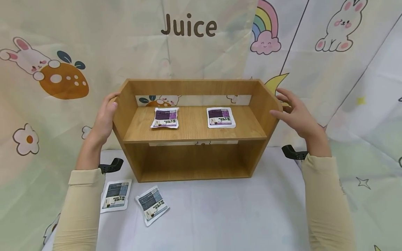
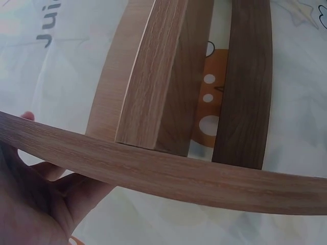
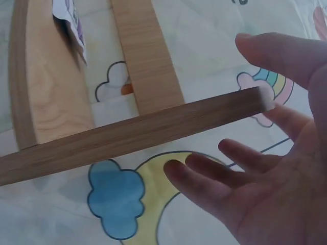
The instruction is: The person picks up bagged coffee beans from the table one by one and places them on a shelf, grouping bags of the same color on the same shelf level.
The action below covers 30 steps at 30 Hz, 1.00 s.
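A two-tier wooden shelf (image 1: 194, 134) stands between my hands, its front facing me. At its upper left edge, my left hand (image 1: 104, 120) grips the side panel (image 2: 138, 176), with a fingertip showing over the edge in the left wrist view and other fingers along the outside. My right hand (image 1: 296, 115) is around the upper right corner of the shelf, thumb and fingers spread wide on either side of the right panel (image 3: 133, 130). On the upper board lie two white packets with purple labels, a left packet (image 1: 165, 118) and a right packet (image 1: 221, 117).
Two white packets with blue-grey labels lie on the white table (image 1: 220, 216) in front of the shelf: one packet (image 1: 115, 196) beside my left forearm, the other packet (image 1: 152, 205) turned at an angle. A patterned cloth backdrop (image 1: 194, 59) hangs close behind the shelf.
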Tool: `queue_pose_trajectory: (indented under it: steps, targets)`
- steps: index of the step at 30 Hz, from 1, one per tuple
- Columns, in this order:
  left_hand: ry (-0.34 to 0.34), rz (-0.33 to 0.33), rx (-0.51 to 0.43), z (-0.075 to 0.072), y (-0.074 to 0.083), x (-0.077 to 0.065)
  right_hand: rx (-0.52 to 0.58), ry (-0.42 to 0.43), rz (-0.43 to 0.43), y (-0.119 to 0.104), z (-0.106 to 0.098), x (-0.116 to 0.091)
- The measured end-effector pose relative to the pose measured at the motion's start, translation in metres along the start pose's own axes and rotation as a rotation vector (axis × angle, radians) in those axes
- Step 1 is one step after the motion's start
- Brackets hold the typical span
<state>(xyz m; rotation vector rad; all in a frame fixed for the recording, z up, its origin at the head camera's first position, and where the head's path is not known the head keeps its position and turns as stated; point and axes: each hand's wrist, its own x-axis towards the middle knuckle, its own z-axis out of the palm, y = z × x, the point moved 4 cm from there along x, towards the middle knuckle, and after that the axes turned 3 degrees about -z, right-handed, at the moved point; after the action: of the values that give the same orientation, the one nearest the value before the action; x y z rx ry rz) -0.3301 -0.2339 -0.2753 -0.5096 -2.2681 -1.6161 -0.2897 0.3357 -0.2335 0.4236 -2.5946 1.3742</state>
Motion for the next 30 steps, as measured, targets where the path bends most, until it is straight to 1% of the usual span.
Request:
queue_pose_trajectory:
  steps: [8,11,14,18,20,24,27,30]
  targets:
    - [-0.005,0.017,0.004,0.002,0.002,0.004,0.268,-0.076,-0.102,0.018,0.003,-0.008]
    - [0.0,0.022,0.011,0.001,0.001,0.004,0.332,-0.112,-0.138,0.019,0.007,-0.009]
    - [0.004,0.021,0.014,0.001,0.0,0.003,0.332,-0.138,-0.152,0.019,0.01,-0.011]
    - [-0.008,0.012,0.014,0.002,-0.002,0.001,0.284,-0.142,-0.126,0.021,0.012,-0.013]
    - [-0.013,0.001,0.015,0.002,-0.002,0.001,0.285,-0.138,-0.116,0.021,0.012,-0.013]
    - [-0.011,-0.031,0.029,-0.003,0.0,-0.001,0.342,-0.14,-0.124,0.019,0.013,-0.012]
    - [-0.009,-0.061,0.029,-0.006,0.0,-0.008,0.406,-0.143,-0.13,0.019,0.017,-0.01]
    - [-0.007,-0.08,0.031,-0.004,-0.001,-0.018,0.436,-0.137,-0.136,0.021,0.018,-0.01]
